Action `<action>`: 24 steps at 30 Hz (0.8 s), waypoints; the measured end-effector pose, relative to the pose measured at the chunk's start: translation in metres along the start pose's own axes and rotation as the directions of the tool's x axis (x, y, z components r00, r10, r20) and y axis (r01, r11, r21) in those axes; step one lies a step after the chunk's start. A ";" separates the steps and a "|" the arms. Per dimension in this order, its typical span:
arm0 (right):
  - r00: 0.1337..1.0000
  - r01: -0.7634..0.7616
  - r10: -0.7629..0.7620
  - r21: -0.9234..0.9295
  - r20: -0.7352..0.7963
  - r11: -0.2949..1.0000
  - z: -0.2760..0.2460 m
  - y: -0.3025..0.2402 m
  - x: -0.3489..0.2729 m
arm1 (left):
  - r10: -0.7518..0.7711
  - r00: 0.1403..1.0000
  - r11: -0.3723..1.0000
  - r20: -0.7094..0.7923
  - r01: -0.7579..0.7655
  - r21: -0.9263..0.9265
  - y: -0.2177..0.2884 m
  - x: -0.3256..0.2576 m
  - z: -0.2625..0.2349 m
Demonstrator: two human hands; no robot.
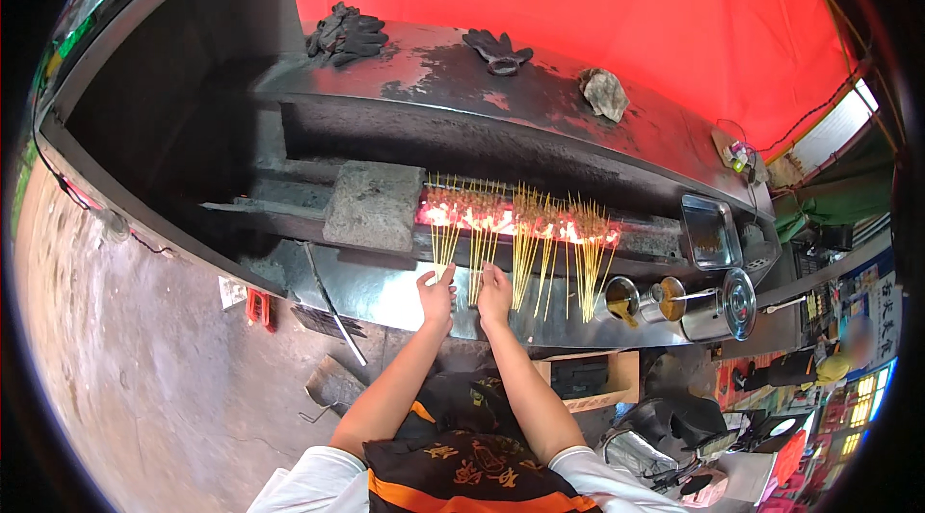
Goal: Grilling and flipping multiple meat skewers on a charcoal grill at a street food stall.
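Thin wooden skewers with browned food at their far ends lie in bunches across a long charcoal grill, over flames. My left hand [436, 295] is closed at the near ends of the leftmost bunch of skewers [445, 245]. Just right of it, my right hand [494, 295] closes with its fingertips on the sticks of the second bunch of skewers [479, 258]. Its exact grip is partly hidden. Further right, more skewers [525, 267] and another bunch of skewers [589, 287] rest untouched, their bare ends toward me.
A grey stone slab [374, 206] covers the grill's left part. Metal pots [617, 299] with sauce and a lidded pot [708, 317] stand at the right, below a metal tray [711, 232]. Dark gloves [345, 34] lie on the back ledge. A metal rod [333, 306] leans at the front edge.
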State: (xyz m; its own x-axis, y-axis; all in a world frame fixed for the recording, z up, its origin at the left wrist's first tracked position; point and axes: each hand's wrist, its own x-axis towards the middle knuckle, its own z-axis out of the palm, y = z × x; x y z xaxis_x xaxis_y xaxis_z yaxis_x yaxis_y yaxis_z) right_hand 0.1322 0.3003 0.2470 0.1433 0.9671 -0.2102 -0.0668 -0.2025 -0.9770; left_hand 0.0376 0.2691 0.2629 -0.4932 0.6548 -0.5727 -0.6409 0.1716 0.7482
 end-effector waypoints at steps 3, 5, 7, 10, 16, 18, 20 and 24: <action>0.996 -0.038 0.047 -0.117 0.075 0.992 -0.015 -0.003 -0.017 | -0.248 0.965 0.967 0.083 0.241 0.089 -0.005 -0.003 -0.023; 0.987 0.162 -0.145 -0.483 0.073 0.861 -0.042 0.019 -0.030 | -0.381 0.904 0.923 0.195 0.358 0.143 -0.008 -0.026 -0.033; 0.977 0.213 -0.179 -0.591 0.116 0.778 -0.064 -0.026 -0.065 | -0.498 0.822 0.867 0.278 0.462 0.188 -0.004 -0.051 -0.040; 0.980 0.150 -0.197 -0.613 -0.009 0.776 -0.112 -0.061 -0.064 | -0.614 0.769 0.771 0.181 0.533 0.350 -0.019 -0.083 -0.013; 0.965 0.188 -0.244 -0.894 0.092 0.406 -0.143 -0.088 -0.014 | -0.262 0.870 0.930 0.419 0.111 0.351 -0.058 -0.068 0.049; 0.985 0.162 -0.112 -0.929 0.132 0.333 -0.140 -0.081 -0.001 | -0.175 0.893 0.952 0.414 0.046 0.303 -0.072 -0.051 0.059; 0.994 0.108 -0.038 -0.898 0.101 0.426 -0.138 -0.071 0.007 | -0.220 0.909 0.908 0.353 0.058 0.416 -0.077 -0.039 0.065; 0.913 -0.318 0.369 -0.261 0.174 0.911 -0.134 -0.043 0.027 | 0.028 0.969 0.974 0.246 -0.081 0.210 -0.076 -0.045 0.088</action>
State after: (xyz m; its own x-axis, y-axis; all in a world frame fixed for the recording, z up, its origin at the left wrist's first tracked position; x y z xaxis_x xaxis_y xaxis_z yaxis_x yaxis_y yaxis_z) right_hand 0.2716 0.3144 0.2790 -0.0652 0.8353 -0.5459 0.1510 -0.5325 -0.8328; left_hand 0.1608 0.2913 0.2616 -0.3510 0.8204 -0.4514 -0.4608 0.2683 0.8460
